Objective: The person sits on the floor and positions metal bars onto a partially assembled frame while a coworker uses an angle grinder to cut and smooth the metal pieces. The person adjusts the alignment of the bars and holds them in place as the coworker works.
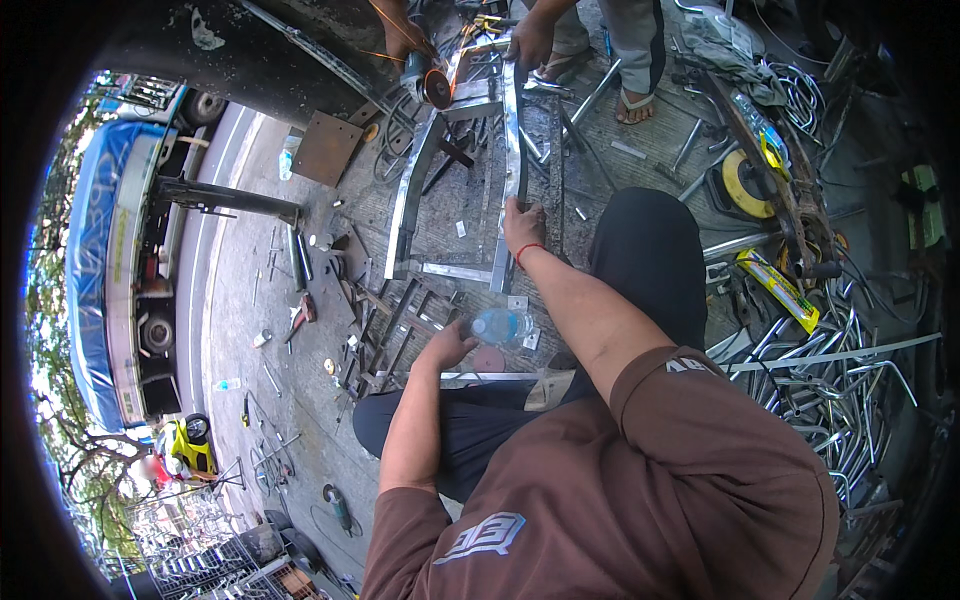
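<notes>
My left hand (450,346) is closed at one end of a clear plastic bottle (499,327) with a bluish tint, held above my lap. My right hand (523,224) grips the right rail of a silvery metal frame (402,195), close to its near end. The frame lies on the ground ahead of me, with two long bent rails and crosspieces. At its far end a co-worker's hand (532,42) steadies the same rail. That person's other hand (405,38) holds an angle grinder (428,84) against the frame, throwing orange sparks.
Metal offcuts and a dark lattice (405,335) lie by my left knee. A drill-like tool (301,314) and another grinder (338,506) rest farther left. Bent tubes (830,390) pile up at right, near a yellow reel (748,184). A blue-covered truck (105,270) stands beyond.
</notes>
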`<state>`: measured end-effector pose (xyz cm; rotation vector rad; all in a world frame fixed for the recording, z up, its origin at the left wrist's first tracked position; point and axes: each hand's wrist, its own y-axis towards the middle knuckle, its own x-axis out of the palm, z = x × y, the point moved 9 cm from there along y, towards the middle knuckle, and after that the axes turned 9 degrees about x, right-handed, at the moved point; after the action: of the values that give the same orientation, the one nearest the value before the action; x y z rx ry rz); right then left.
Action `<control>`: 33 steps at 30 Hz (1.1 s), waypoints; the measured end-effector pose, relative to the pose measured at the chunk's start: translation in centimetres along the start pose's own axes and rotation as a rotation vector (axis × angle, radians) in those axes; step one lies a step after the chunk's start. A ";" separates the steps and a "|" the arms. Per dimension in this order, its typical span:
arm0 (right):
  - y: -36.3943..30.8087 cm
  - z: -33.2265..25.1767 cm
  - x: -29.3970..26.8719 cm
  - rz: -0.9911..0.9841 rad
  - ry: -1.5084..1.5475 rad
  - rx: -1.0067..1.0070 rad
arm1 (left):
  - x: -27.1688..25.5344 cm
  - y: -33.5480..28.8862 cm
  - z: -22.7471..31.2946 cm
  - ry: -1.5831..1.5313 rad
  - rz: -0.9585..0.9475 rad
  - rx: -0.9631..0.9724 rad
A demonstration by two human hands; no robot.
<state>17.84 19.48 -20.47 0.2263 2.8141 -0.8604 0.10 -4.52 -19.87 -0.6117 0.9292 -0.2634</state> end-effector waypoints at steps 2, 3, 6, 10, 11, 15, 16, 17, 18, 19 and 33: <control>0.2 0.2 0.2 -0.003 0.010 0.003 | -0.1 0.0 0.3 0.023 0.022 0.024; 0.3 0.4 0.3 -0.001 0.002 0.016 | -0.2 -0.1 0.3 0.026 0.026 0.032; 0.5 0.6 0.6 -0.011 0.008 0.015 | -0.2 -0.1 0.4 0.028 0.029 0.038; 0.6 0.6 0.8 -0.007 0.000 -0.005 | -0.1 0.0 0.2 0.024 0.020 0.028; 0.6 0.5 0.7 0.005 -0.001 -0.014 | 0.0 0.0 0.2 0.023 0.020 0.025; 0.4 0.4 0.5 0.001 0.035 -0.017 | 0.1 0.1 -0.1 0.018 0.013 0.003; 0.4 0.3 0.5 -0.004 0.037 -0.020 | 0.1 0.1 -0.2 0.017 0.009 -0.004; 0.3 0.3 0.4 0.000 0.034 -0.017 | 0.2 0.1 -0.2 0.014 0.007 -0.005; 0.4 0.4 0.4 0.004 0.024 -0.009 | 0.2 0.2 -0.2 0.011 0.004 -0.007; 0.4 0.3 0.4 0.005 0.029 -0.019 | 0.2 0.2 -0.3 -0.001 -0.004 -0.020; 0.4 0.4 0.2 0.003 0.046 -0.004 | 0.1 0.0 0.3 0.006 -0.039 -0.034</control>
<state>17.74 19.64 -21.06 0.2531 2.8561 -0.8601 0.36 -4.42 -19.80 -0.6607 0.9295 -0.2847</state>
